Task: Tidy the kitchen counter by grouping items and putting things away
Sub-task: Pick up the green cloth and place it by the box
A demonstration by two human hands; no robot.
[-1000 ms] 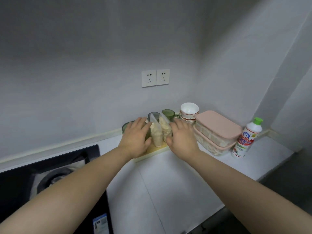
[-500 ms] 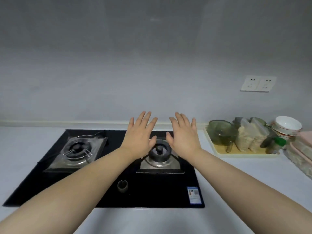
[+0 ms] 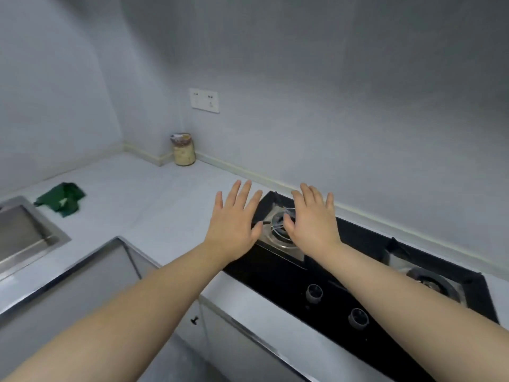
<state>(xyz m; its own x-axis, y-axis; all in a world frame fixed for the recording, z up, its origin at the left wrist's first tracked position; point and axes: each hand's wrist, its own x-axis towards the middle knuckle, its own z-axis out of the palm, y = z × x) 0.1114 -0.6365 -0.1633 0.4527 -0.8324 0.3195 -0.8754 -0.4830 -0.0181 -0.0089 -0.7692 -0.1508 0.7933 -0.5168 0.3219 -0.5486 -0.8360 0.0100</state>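
Observation:
Both of my hands are stretched out in front of me with fingers spread and nothing in them. My left hand (image 3: 234, 219) hovers over the counter at the left edge of the black gas hob (image 3: 358, 285). My right hand (image 3: 312, 219) hovers over the hob's left burner (image 3: 278, 230). A glass jar (image 3: 184, 150) with pale contents and a patterned lid stands against the back wall, far beyond my left hand. A crumpled green cloth (image 3: 61, 199) lies on the grey counter (image 3: 143, 194) at the left, near the sink.
A steel sink (image 3: 22, 232) is set into the counter at the far left. The hob has a second burner (image 3: 432, 282) at the right and two knobs (image 3: 314, 293) along its front. A wall socket (image 3: 204, 100) sits above the jar. Cabinet doors lie below the counter edge.
My view has swung left, from the tray of bags and cups, across the hob, to the sink corner. Both hands let go of the bags and now hang spread and empty.

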